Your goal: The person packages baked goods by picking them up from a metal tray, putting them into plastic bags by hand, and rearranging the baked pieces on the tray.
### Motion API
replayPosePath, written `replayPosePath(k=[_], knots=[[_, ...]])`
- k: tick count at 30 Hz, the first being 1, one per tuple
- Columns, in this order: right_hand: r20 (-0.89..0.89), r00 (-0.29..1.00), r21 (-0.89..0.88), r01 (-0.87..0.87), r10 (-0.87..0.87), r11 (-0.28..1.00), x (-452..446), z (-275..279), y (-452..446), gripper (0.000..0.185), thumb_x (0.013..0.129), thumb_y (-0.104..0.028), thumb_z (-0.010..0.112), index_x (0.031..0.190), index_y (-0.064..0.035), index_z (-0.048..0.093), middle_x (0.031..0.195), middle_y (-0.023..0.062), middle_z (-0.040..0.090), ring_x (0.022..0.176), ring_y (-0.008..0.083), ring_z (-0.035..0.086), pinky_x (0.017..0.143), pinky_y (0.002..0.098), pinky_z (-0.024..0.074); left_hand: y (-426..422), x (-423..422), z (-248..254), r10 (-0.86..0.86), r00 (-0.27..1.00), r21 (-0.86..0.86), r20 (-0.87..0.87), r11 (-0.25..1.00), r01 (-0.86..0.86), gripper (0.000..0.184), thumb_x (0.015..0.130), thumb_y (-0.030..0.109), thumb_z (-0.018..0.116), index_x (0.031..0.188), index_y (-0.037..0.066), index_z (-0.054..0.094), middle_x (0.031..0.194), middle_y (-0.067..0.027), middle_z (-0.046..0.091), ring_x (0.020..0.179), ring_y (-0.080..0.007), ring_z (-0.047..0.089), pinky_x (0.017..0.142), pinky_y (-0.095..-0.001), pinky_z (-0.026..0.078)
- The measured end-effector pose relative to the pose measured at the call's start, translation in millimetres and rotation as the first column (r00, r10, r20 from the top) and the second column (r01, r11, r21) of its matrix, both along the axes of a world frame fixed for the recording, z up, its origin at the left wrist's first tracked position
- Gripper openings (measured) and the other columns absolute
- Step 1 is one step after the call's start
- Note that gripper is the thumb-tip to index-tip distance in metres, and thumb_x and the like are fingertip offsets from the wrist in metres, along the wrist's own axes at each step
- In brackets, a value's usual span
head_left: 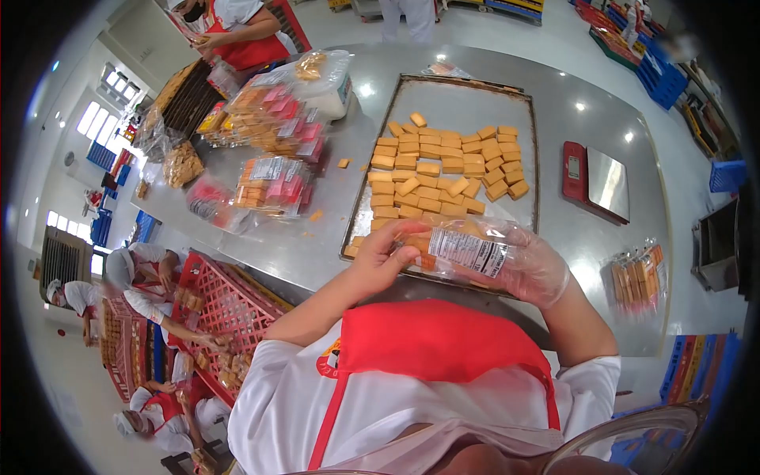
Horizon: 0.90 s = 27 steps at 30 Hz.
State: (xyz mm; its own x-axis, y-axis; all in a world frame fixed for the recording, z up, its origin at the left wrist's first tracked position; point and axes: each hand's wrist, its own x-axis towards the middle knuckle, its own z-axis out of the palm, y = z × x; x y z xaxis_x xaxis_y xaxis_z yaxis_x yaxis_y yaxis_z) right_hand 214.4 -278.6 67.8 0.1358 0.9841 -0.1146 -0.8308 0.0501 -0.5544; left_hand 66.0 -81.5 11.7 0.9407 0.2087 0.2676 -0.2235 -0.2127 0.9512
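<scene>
A clear plastic bag point(467, 248) with a printed white label and some golden biscuits inside is held between my two hands, over the near edge of the tray. My left hand point(383, 257), bare, grips the bag's left end with thumb and fingers. My right hand point(538, 265) wears a clear plastic glove and is wrapped round the bag's right end. Just beyond them, many rectangular biscuits point(431, 166) lie in rough rows on the metal tray point(467, 99).
On the steel table point(368, 119) are piled packets point(273, 186) at left, a white tub point(328, 95), a red scale point(595, 180) at right and filled packets point(636, 281). A co-worker point(245, 47) stands across at the upper left. Others work by red crates point(226, 305).
</scene>
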Motion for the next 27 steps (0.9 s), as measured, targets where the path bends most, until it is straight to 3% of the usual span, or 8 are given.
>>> replayPosePath(k=[3,6,9,14,17,21,24,27], knots=[[-0.062,0.998,-0.042,0.001,-0.004,0.999,-6,11,0,0.034,0.076,-0.006,0.058,0.11,-0.005,0.051,0.124,0.0152,0.041,0.113,0.0267,0.043,0.095,0.036,0.035,-2,4,-10,-0.026,0.994,0.072,0.104,0.997,0.019,0.037,0.08,0.011,0.057,0.114,0.003,0.044,0.111,-0.0113,0.051,0.098,-0.0198,0.052,0.081,-0.0294,0.042],[-0.053,0.998,-0.04,0.035,-0.038,0.999,-12,1,-3,0.034,0.076,-0.009,0.058,0.109,-0.0023,0.051,0.122,0.0169,0.042,0.111,0.0281,0.044,0.095,0.0373,0.035,-5,1,-14,-0.031,0.998,-0.021,0.049,0.999,0.032,0.039,0.075,0.01,0.063,0.11,0.003,0.047,0.109,-0.0113,0.054,0.095,-0.0193,0.054,0.08,-0.029,0.043],[-0.027,0.998,-0.063,0.058,-0.06,0.996,-15,0,-1,0.037,0.075,-0.012,0.06,0.107,0.0037,0.051,0.115,0.0195,0.047,0.105,0.0285,0.049,0.092,0.0393,0.0387,-2,1,-10,0.003,1.0,0.058,-0.025,0.998,-0.002,0.04,0.071,0.009,0.068,0.106,0.002,0.051,0.106,-0.0108,0.055,0.095,-0.0185,0.054,0.08,-0.0288,0.042],[0.166,0.985,0.039,0.048,-0.053,0.998,-12,-27,3,0.023,0.07,-0.008,0.065,0.091,-0.0001,0.058,0.113,0.0183,0.049,0.106,0.0266,0.049,0.092,0.0345,0.0387,-14,4,-4,-0.04,0.998,-0.208,0.038,0.977,0.047,0.036,0.071,0.001,0.065,0.104,0.001,0.052,0.104,-0.0098,0.054,0.096,-0.0172,0.052,0.081,-0.0278,0.041],[0.0,1.0,0.049,0.026,-0.026,0.998,-14,-12,7,0.022,0.074,-0.005,0.061,0.095,-0.0024,0.054,0.114,0.014,0.049,0.105,0.025,0.05,0.089,0.0336,0.0419,-14,8,-4,-0.076,0.989,-0.237,0.129,0.966,0.105,0.033,0.073,0.001,0.063,0.104,0.001,0.051,0.102,-0.01,0.054,0.095,-0.0168,0.051,0.081,-0.0274,0.041],[0.033,0.997,0.08,0.062,-0.065,0.995,-11,-34,6,0.03,0.071,-0.009,0.064,0.097,0.0009,0.055,0.114,0.0157,0.049,0.107,0.0258,0.048,0.092,0.0356,0.0388,-9,10,-7,-0.12,0.981,-0.279,0.151,0.947,0.159,0.031,0.073,0.004,0.064,0.101,0.001,0.053,0.1,-0.0092,0.054,0.092,-0.0158,0.052,0.077,-0.027,0.042],[0.022,0.992,0.08,0.124,-0.126,0.989,-9,-49,10,0.021,0.076,-0.004,0.058,0.096,-0.0051,0.053,0.115,0.0109,0.048,0.102,0.0239,0.051,0.087,0.0366,0.0436,4,5,-13,-0.129,0.985,-0.439,-0.112,0.896,0.067,0.029,0.072,0.004,0.065,0.099,0.001,0.054,0.098,-0.0077,0.055,0.09,-0.0149,0.053,0.076,-0.0268,0.043],[-0.058,0.992,0.004,0.116,-0.115,0.993,-8,-39,9,0.022,0.075,-0.005,0.059,0.096,-0.0054,0.053,0.114,0.0093,0.048,0.101,0.0229,0.051,0.086,0.0368,0.0439,-11,10,-1,-0.054,0.998,-0.413,-0.027,0.91,0.038,0.031,0.071,0.007,0.067,0.098,0.0,0.054,0.095,-0.0058,0.057,0.089,-0.0136,0.054,0.076,-0.0256,0.044]])
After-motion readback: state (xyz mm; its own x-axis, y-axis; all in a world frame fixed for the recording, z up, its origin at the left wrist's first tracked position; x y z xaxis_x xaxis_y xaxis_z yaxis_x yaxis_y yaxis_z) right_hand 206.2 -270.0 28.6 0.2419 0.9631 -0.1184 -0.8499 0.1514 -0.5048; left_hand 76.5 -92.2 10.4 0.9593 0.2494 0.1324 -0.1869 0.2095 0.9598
